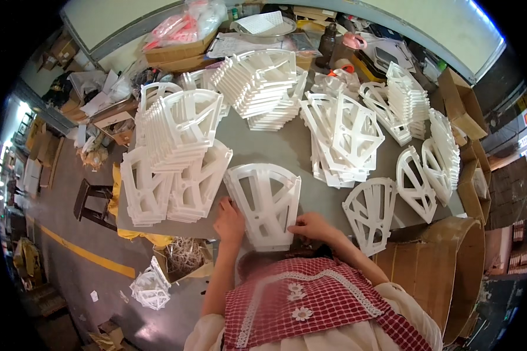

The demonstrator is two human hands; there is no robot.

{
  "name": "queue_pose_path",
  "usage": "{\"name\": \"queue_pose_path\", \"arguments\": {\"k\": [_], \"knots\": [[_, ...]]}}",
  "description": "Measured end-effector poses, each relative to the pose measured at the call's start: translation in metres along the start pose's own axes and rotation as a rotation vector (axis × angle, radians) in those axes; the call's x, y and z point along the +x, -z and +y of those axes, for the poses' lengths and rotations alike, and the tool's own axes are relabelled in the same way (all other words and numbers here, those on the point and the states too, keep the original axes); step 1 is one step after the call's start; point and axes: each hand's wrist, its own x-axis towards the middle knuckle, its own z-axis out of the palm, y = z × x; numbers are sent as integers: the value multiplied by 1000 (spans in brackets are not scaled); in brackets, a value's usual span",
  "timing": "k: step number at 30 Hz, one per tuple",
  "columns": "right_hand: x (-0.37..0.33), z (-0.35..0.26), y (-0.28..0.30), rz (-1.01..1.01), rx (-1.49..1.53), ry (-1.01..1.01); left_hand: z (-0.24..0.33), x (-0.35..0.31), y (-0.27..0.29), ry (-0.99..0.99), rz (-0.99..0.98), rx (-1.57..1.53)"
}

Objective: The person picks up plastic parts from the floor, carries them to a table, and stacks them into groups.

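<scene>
A white fan-shaped plastic frame point(271, 202) with cut-out openings lies at the near edge of the table, its narrow end toward me. It looks thick, perhaps more than one piece together. My left hand point(230, 222) is closed against its left side, with the fingertips partly hidden. On the lower right side, my right hand point(314, 226) pinches the frame's edge between thumb and fingers. Just to the right rests another fan-shaped frame point(369, 212), apart from my hand. A tall stack of such frames point(184, 126) stands at the left.
More frame stacks stand at the back point(257, 82) and right point(345, 137) of the grey table point(275, 151). Cardboard boxes point(465, 105) line the right side. A large carton point(418, 266) stands below the near right edge. A dark stool point(93, 203) is on the floor at left.
</scene>
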Motion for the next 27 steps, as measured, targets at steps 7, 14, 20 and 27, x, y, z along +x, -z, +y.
{"name": "queue_pose_path", "arguments": {"k": [7, 14, 20, 27], "knots": [[11, -9, 2, 149, 99, -176, 0, 0, 3, -56, 60, -29], [-9, 4, -6, 165, 211, -86, 2, 0, 3, 20, -13, 8], [-4, 9, -21, 226, -98, -37, -1, 0, 2, 5, 2, 4], [18, 11, -6, 394, 132, -26, -9, -2, 2, -35, 33, -72]]}}
